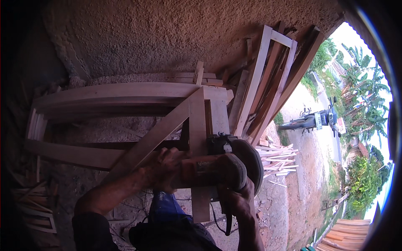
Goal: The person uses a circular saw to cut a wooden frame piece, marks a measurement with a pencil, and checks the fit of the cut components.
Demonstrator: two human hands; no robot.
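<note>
A circular saw (213, 170) with a reddish motor body and a round dark guard (250, 165) lies across a pale upright board (197, 125). My right hand (238, 198) is closed round its rear handle, and a dark cord hangs below. My left hand (165, 167) is curled at the left end of the motor body; what its fingers grip is in shadow and partly hidden. A slanting board (155, 140) meets the upright one at the top, both resting over a long wooden frame (113, 90). The saw's blade is hidden.
Wooden frames and planks (253, 83) lean against the rough wall (167, 33). Offcuts (278, 159) lie heaped right of the saw. Scrap wood (35, 205) sits at lower left. Outside stand a motorcycle (312, 120) and a stack of boards (345, 235).
</note>
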